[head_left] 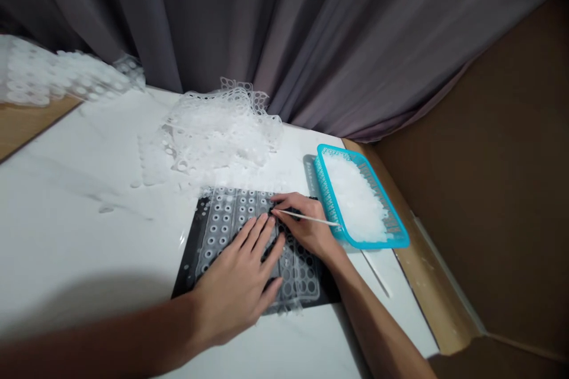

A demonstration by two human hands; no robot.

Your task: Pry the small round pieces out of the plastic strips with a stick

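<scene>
A translucent sheet (216,220) with rows of round rings and holes lies on a black mat (189,272). My left hand (244,269) rests flat on the sheet, its fingers spread. Pinched in my right hand (306,222) is a thin white stick (313,219), its tip close to the sheet near my left fingertips. Toward the sheet's lower right, the circles look like dark open holes, while rings at the upper left have pale centres. My hands cover the sheet's middle.
A turquoise basket (326,189) of small white pieces (355,201) stands at the right. Another white stick (377,275) lies below it. Perforated clear scraps (222,130) are heaped behind the mat, with more sheets (57,74) at the far left. A grey curtain (213,23) hangs behind.
</scene>
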